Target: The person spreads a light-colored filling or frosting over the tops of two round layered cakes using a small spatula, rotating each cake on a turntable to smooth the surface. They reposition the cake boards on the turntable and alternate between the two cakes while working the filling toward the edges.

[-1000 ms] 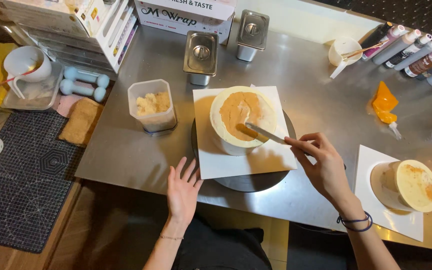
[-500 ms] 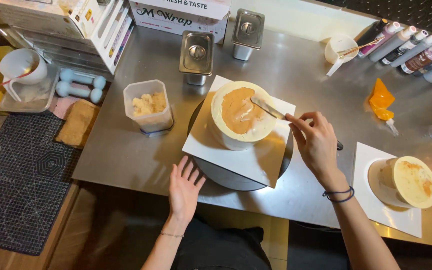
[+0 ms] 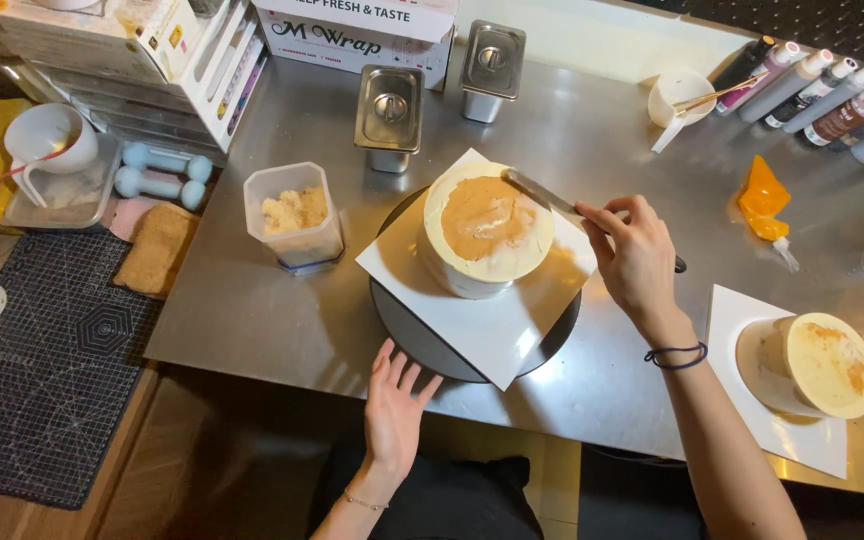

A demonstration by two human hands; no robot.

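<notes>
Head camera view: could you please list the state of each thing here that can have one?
Cake on turntable: upright, top spread with caramel-coloured filling.
Spatula: held by right hand, blade on the cake's rim.
Left hand: open, fingertips at the turntable edge.
Second cake: lying on its side.
Crumb tub: lidless, partly filled.
Steel pans: lidded.

From my remote view, the spatula [image 3: 542,195] handle is hidden inside the right hand [image 3: 637,262]. The turntable [image 3: 422,335] is mostly covered by the white board [image 3: 472,320]. The bottles [image 3: 832,95] are cut off at the right edge.
</notes>
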